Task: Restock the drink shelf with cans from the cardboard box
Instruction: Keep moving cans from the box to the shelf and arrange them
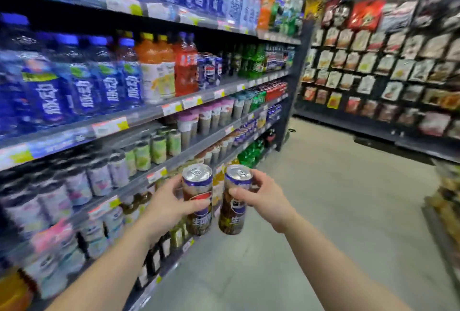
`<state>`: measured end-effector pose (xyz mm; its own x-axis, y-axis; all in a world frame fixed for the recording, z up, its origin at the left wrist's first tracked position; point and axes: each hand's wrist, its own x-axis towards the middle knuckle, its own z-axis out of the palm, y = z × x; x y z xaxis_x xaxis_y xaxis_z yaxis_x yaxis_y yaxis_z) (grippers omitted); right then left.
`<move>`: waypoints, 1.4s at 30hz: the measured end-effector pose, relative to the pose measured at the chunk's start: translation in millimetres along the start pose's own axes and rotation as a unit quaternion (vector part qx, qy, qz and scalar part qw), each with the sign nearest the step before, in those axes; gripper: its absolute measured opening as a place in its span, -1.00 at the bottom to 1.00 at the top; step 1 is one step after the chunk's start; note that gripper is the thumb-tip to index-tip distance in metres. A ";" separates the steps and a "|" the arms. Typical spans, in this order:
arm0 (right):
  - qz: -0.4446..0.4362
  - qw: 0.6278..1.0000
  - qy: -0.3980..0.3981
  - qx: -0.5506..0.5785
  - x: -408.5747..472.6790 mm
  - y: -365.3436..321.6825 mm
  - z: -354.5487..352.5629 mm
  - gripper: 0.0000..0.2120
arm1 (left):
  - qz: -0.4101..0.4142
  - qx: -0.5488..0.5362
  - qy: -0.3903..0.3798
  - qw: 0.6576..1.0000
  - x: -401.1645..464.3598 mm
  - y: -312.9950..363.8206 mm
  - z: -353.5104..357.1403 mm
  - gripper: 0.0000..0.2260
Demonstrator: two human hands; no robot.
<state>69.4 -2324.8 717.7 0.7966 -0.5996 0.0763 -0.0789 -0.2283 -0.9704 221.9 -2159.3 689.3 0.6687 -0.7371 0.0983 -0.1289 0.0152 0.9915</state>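
Observation:
I hold two tall brown cans with silver tops and purple rims upright, side by side, in front of the drink shelf (174, 114). My left hand (171, 205) grips the left can (198, 198) around its middle. My right hand (261, 197) grips the right can (234, 201) from the right side. The two cans stand close together, a narrow gap between them. The cardboard box is out of view. The image is blurred by motion.
The drink shelf runs along the left, its tiers packed with blue bottles, orange and red bottles (171, 66), blue cans (209, 70), cups and small cans. A rack of snack packets (373, 61) lines the right. Grey floor (311, 211) lies between them.

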 end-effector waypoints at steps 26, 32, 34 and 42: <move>-0.048 0.998 0.003 -0.039 569.9 88.5 -290.3 -0.42 | 0.035 -0.002 0.091 0.995 581.4 1.4 193.0 -0.56; -0.088 0.992 -0.045 -0.085 704.2 68.4 -332.5 0.03 | 0.049 0.014 0.176 0.983 673.9 32.6 215.1 -0.72; -0.103 0.991 -0.044 -0.077 741.4 61.2 -332.9 0.04 | 0.056 0.032 0.187 0.980 702.2 45.0 212.2 -0.71; -0.148 0.987 -0.059 0.027 867.8 4.6 -311.1 -0.36 | 0.128 0.049 0.268 0.954 817.7 90.5 167.1 -0.74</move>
<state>573.8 -3084.9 850.8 0.8445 -0.4186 0.3341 0.1975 -0.3364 -0.9208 634.6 -2873.4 845.2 0.8811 -0.2656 0.3914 -0.3886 0.0651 0.9191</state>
